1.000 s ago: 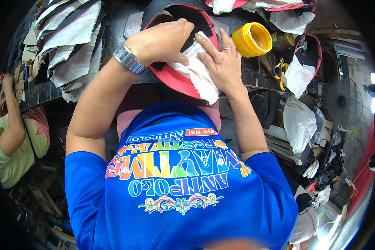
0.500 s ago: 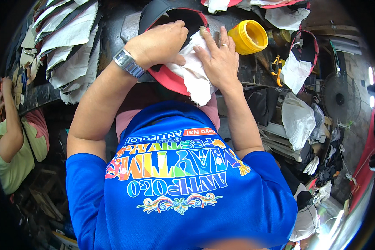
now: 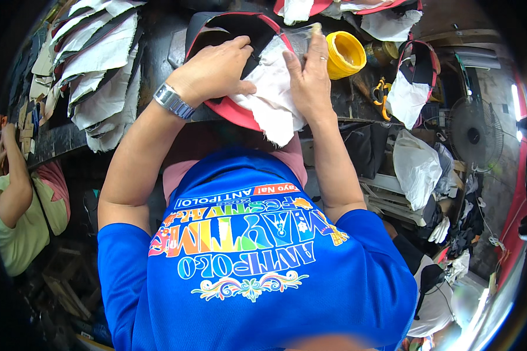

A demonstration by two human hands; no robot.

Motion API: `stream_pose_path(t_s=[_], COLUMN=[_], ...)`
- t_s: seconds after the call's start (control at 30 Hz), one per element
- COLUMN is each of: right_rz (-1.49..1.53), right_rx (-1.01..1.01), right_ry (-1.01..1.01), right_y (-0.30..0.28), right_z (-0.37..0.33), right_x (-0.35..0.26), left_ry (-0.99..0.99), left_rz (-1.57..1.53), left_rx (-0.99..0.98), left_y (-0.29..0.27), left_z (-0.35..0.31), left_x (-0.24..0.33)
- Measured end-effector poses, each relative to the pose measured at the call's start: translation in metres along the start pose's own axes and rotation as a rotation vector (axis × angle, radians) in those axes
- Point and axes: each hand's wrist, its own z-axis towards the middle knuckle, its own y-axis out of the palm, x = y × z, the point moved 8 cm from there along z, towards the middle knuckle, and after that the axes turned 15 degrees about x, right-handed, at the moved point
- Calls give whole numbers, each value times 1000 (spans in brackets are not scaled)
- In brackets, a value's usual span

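A black and red cap (image 3: 249, 26) lies upturned at the table's near edge, its inside facing me. White cloth (image 3: 272, 88) covers part of it, and one frayed corner hangs over the edge. My left hand (image 3: 216, 67), a metal watch on its wrist, grips the cap with curled fingers inside and the thumb by the cloth. Raised at the cap's right side, my right hand (image 3: 311, 79) has its fingers stretched out. Pale, sticky-looking matter coats a fingertip, and clear strands run from it to the cap's rim. Close by stands an open yellow jar (image 3: 335, 65).
Stacked cap pieces with white cloth (image 3: 99, 61) stand at the left. Yellow-handled scissors (image 3: 382, 98) and another cap piece (image 3: 409, 96) lie right of the jar. A fan (image 3: 475, 133) is farther right. Another person (image 3: 20, 219) sits at the far left.
My right hand has lifted off the white cloth, drawing out clear strands from its fingertip. My left hand stays on the cap, its fingers slightly shifted.
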Motion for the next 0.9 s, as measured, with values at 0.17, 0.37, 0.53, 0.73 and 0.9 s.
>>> stream_pose_path(t_s=[0.17,0.37,0.53,0.73,0.9], right_rz=[274,-218,-651,-537,-691], right_rx=[104,-133,-423,-330,-39], right_ry=[82,-20,-82,-10,-24], right_y=[-62,-91,-54,-63,-97], right_z=[22,94,96,102,81], right_x=[4,66,103,80,52], left_ry=[-29,-25,32,59,17], left_rz=[90,126,-99,-224,-179], left_rx=[124,216,497,451,355], left_y=[4,12,-21,-63,-48], left_z=[7,22,16,-40,-51], left_x=[-12,-8,6,4,5])
